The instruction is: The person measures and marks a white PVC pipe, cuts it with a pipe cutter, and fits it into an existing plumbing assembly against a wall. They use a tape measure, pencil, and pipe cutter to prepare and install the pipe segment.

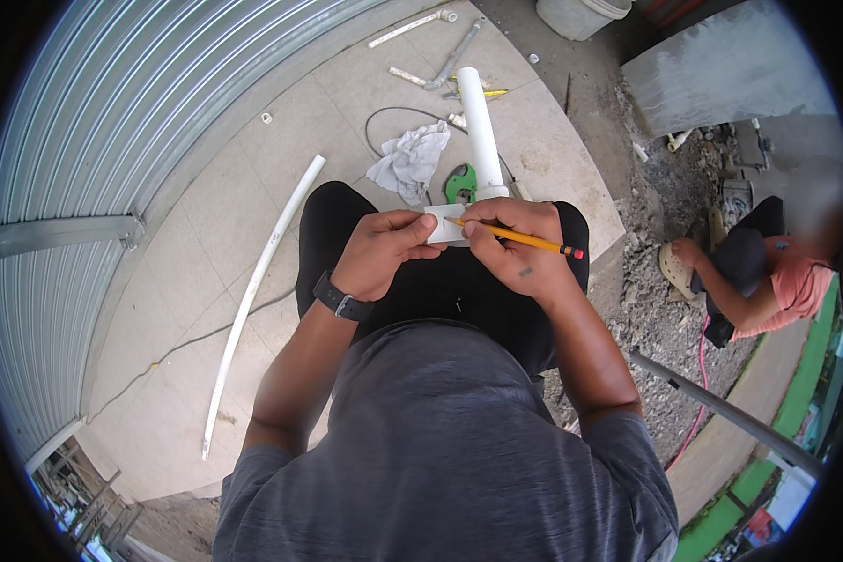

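Note:
My left hand (384, 248) is closed on a short white piece (436, 230) that looks like cut plastic pipe, with thumb on top and fingers beneath. My right hand (526, 253) pinches a yellow pencil (532, 241) whose tip meets the face of the white piece; the red eraser end points to the right. Both hands are over my lap. Just beyond them a thick white pipe (479, 131) extends away from me, its near end by my right hand. Beside that pipe lies a green pipe cutter (460, 183). A crumpled white cloth (410, 162) rests on the tiles.
A long thin white pipe (258, 286) lies on the tiled floor (192, 244) to my left. Further off are bent pipe pieces (437, 82) and a bucket (581, 17). A cable (206, 334) crosses the tiles. At right, another person (754, 281) crouches on rubble. Corrugated metal (75, 122) stands left.

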`<action>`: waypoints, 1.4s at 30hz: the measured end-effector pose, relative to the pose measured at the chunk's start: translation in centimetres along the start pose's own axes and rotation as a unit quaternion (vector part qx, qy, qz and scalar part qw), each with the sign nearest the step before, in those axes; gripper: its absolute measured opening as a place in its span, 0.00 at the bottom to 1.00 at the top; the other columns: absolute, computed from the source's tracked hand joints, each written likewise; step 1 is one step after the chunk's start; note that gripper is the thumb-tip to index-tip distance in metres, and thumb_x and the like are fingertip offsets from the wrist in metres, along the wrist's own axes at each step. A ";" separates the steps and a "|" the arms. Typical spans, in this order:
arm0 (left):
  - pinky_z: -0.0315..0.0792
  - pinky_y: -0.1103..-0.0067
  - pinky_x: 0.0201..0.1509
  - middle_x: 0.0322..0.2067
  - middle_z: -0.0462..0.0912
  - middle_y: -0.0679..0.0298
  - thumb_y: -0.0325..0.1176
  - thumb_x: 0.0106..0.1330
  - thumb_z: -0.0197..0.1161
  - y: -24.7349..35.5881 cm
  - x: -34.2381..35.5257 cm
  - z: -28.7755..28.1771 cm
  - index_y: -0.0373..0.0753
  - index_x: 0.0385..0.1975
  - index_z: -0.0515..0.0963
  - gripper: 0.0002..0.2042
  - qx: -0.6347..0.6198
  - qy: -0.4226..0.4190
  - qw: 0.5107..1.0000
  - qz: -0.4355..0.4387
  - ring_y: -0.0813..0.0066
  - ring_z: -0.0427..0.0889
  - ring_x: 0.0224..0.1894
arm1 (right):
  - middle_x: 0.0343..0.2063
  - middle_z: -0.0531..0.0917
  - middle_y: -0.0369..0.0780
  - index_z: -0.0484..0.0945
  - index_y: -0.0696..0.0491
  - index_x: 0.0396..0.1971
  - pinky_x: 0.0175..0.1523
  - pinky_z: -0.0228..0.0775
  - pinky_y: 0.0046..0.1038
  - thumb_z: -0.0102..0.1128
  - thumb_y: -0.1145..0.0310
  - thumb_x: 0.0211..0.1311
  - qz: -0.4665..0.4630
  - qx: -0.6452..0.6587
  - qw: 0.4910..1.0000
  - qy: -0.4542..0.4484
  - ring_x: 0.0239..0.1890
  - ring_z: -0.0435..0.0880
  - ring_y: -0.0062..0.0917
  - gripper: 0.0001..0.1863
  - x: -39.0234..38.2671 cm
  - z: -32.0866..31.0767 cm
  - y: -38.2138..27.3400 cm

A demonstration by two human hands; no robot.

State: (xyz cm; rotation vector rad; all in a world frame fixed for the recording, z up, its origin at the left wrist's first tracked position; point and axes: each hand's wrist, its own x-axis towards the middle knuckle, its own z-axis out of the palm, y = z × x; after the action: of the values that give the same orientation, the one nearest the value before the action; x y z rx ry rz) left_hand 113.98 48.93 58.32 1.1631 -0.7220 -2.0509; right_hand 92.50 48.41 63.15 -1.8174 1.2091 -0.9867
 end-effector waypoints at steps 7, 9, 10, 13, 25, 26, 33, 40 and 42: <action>0.81 0.76 0.51 0.45 0.85 0.53 0.37 0.75 0.62 0.0 0.2 0.2 0.23 0.53 0.78 0.20 -0.002 0.004 1.000 0.002 0.69 0.87 0.45 | 0.23 0.86 0.40 0.85 0.59 0.31 0.32 0.75 0.22 0.68 0.76 0.55 0.009 0.004 1.000 0.003 0.24 0.84 0.18 0.04 -0.2 -0.3 0.2; 0.80 0.75 0.52 0.45 0.85 0.53 0.37 0.76 0.60 -0.2 0.2 0.2 0.24 0.53 0.78 0.19 0.011 0.007 1.000 0.002 0.67 0.86 0.46 | 0.24 0.86 0.40 0.85 0.59 0.31 0.33 0.75 0.23 0.66 0.75 0.58 -0.008 0.007 0.999 -0.032 0.24 0.84 0.21 0.04 -0.3 -0.5 0.1; 0.80 0.75 0.52 0.45 0.85 0.53 0.37 0.76 0.60 -0.2 0.2 0.1 0.24 0.53 0.77 0.19 0.009 0.015 1.000 -0.003 0.67 0.87 0.46 | 0.24 0.86 0.40 0.84 0.58 0.32 0.33 0.76 0.23 0.65 0.75 0.60 -0.012 0.005 0.999 -0.044 0.24 0.84 0.22 0.04 -0.4 -0.8 0.1; 0.81 0.74 0.52 0.45 0.85 0.53 0.37 0.76 0.60 -0.1 0.4 0.0 0.24 0.53 0.77 0.18 0.021 0.015 1.000 0.017 0.66 0.87 0.45 | 0.27 0.86 0.40 0.83 0.59 0.42 0.32 0.75 0.23 0.63 0.70 0.69 0.100 0.215 0.970 0.042 0.25 0.82 0.19 0.09 -0.5 -1.8 0.3; 0.82 0.72 0.52 0.48 0.82 0.54 0.37 0.77 0.57 1.6 3.5 -0.8 0.24 0.50 0.79 0.18 0.105 0.013 0.987 0.120 0.67 0.84 0.50 | 0.31 0.84 0.37 0.84 0.60 0.44 0.32 0.77 0.20 0.69 0.48 0.65 0.358 0.306 0.882 0.014 0.31 0.83 0.17 0.26 1.6 -3.4 6.4; 0.82 0.72 0.53 0.49 0.80 0.56 0.37 0.77 0.57 2.0 3.6 -0.5 0.24 0.50 0.79 0.18 0.133 0.010 0.984 0.119 0.67 0.83 0.50 | 0.31 0.84 0.37 0.84 0.60 0.44 0.32 0.77 0.20 0.71 0.48 0.63 0.366 0.297 0.882 0.000 0.31 0.83 0.17 0.27 2.0 -3.6 6.2; 0.82 0.71 0.57 0.51 0.81 0.55 0.36 0.78 0.56 9.0 0.3 6.4 0.27 0.54 0.77 0.17 0.141 -0.004 0.990 -0.015 0.65 0.84 0.52 | 0.28 0.84 0.39 0.83 0.64 0.44 0.30 0.77 0.20 0.78 0.53 0.55 0.421 0.357 0.834 0.003 0.27 0.83 0.18 0.28 2.6 -10.6 -0.7; 0.79 0.74 0.52 0.47 0.85 0.58 0.40 0.74 0.63 15.7 -2.8 15.4 0.32 0.56 0.78 0.19 0.412 0.038 0.904 -0.108 0.70 0.85 0.48 | 0.28 0.85 0.40 0.83 0.62 0.39 0.29 0.77 0.21 0.77 0.56 0.57 0.581 0.315 0.726 0.190 0.24 0.82 0.19 0.24 -5.1 -19.2 -5.5; 0.77 0.76 0.47 0.37 0.88 0.61 0.39 0.71 0.65 18.2 -4.4 17.3 0.33 0.52 0.81 0.17 0.507 0.042 0.860 -0.031 0.74 0.86 0.41 | 0.25 0.84 0.39 0.83 0.60 0.35 0.26 0.76 0.22 0.75 0.56 0.59 0.635 0.301 0.668 0.246 0.21 0.81 0.20 0.21 -8.9 -23.0 -7.0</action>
State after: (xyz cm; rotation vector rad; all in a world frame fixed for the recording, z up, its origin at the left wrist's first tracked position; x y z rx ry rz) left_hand 105.39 43.25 81.70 1.8094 -1.8549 -1.6057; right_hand 72.48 55.32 77.64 0.0717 1.7182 -0.7943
